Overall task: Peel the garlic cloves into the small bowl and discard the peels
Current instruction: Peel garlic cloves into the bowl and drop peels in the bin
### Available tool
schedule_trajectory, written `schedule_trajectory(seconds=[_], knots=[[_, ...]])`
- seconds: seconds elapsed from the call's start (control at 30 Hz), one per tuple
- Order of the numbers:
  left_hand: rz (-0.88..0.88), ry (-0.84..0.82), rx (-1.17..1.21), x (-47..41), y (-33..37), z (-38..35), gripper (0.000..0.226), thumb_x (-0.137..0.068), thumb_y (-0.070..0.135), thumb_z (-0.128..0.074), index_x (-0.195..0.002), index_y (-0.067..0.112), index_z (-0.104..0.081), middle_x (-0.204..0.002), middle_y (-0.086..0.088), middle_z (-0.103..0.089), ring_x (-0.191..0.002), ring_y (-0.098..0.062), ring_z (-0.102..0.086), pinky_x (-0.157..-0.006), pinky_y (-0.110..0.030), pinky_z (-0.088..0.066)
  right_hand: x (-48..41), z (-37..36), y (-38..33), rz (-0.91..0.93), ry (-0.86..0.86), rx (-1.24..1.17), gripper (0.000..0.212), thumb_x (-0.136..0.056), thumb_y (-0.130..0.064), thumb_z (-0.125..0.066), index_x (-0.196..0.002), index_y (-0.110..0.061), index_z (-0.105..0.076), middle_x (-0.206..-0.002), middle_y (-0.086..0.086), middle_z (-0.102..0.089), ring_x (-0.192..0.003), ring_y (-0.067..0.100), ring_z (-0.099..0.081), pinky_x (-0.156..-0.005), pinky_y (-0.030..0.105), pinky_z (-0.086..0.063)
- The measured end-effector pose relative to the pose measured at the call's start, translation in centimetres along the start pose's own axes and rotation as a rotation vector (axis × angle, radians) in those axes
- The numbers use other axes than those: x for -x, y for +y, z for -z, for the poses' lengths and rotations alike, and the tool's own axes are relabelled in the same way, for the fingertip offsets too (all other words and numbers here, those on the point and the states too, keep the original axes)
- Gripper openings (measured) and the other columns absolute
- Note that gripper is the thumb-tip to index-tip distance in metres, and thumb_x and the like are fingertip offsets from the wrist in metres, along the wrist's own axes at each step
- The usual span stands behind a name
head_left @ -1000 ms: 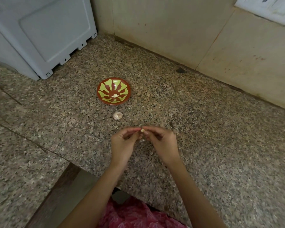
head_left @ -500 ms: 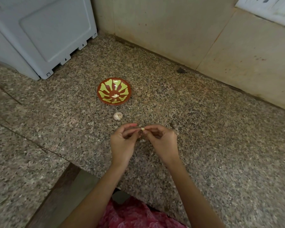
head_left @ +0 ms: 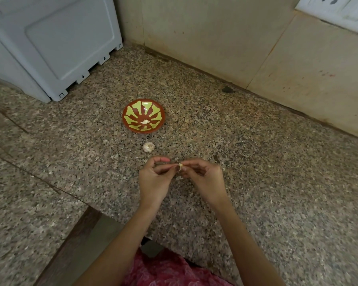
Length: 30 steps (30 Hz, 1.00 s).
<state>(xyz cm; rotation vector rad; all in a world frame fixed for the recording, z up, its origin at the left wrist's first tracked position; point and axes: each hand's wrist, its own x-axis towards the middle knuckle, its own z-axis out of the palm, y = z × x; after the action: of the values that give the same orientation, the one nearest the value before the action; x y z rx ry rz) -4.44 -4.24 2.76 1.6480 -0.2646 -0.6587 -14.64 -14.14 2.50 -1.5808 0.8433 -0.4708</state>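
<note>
A pale garlic clove (head_left: 180, 166) is pinched between left hand (head_left: 154, 180) and right hand (head_left: 204, 178) near the front edge of the speckled granite counter (head_left: 256, 182), evidently to be skinned outside the red-and-yellow bowl (head_left: 143, 132).

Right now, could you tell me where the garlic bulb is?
In the head view the garlic bulb lies on the counter, between the bowl and the left hand.

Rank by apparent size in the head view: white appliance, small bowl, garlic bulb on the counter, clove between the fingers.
1. white appliance, though the frame cuts part of it off
2. small bowl
3. garlic bulb
4. clove, smallest; only part of it shows
</note>
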Motion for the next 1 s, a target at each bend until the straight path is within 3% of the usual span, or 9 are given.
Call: schedule_trajectory(seconds=[0.43,0.57,0.7,0.87,1.0], knots=[[0.026,-0.028,-0.012,-0.2,0.5,0.3,0.024,-0.078,0.0,-0.076,-0.093,0.011,-0.061,-0.082,0.001,-0.075,-0.078,-0.004,-0.071,-0.065,-0.01,-0.05,0.1,0.3,0.4,0.041,-0.011,-0.033,0.018,-0.079,-0.002,-0.08,-0.093,-0.012,-0.074,-0.089,0.001,-0.076,-0.085,0.018,-0.074,-0.081,0.029,-0.059],[-0.078,-0.054,-0.145,-0.3,-0.1,0.5,0.02,-0.08,-0.001,-0.072,-0.086,0.018,-0.073,-0.083,0.006,-0.073,-0.077,-0.001,-0.069,-0.071,-0.012,-0.051,0.3,0.3,0.4,0.05,0.017,-0.077,0.022,-0.081,0.002,-0.076,-0.095,-0.015,-0.074,-0.091,0.0,-0.076,-0.086,0.017,-0.073,-0.081,0.026,-0.058],[-0.15,-0.134,-0.213,-0.2,-0.3,0.4,0.018,-0.084,0.002,-0.069,-0.094,0.015,-0.076,-0.089,0.009,-0.074,-0.082,0.001,-0.068,-0.075,-0.01,-0.049,0.4,0.2,0.8,0.043,0.029,-0.075,0.023,-0.083,0.004,-0.073,-0.098,-0.013,-0.075,-0.094,0.0,-0.077,-0.089,0.019,-0.073,-0.085,0.032,-0.059],[-0.108,-0.083,-0.159,0.1,-0.2,0.0,0.01,-0.082,0.012,-0.075,-0.09,0.015,-0.077,-0.084,0.007,-0.075,-0.079,-0.003,-0.07,-0.073,-0.014,-0.053,0.6,-0.1,0.8,0.066,0.049,0.02,0.026,-0.084,0.003,-0.072,-0.102,-0.015,-0.076,-0.098,-0.003,-0.076,-0.089,0.012,-0.073,-0.082,0.028,-0.06],[0.003,-0.034,-0.097,0.0,-0.2,-0.4,0.01,-0.079,0.008,-0.076,-0.081,0.018,-0.076,-0.078,0.004,-0.074,-0.073,-0.003,-0.068,-0.069,-0.012,-0.05,0.8,-0.4,0.9,0.139,0.064,0.156,0.027,-0.084,0.0,-0.073,-0.103,-0.019,-0.076,-0.102,-0.008,-0.074,-0.091,0.006,-0.071,-0.083,0.027,-0.059]])
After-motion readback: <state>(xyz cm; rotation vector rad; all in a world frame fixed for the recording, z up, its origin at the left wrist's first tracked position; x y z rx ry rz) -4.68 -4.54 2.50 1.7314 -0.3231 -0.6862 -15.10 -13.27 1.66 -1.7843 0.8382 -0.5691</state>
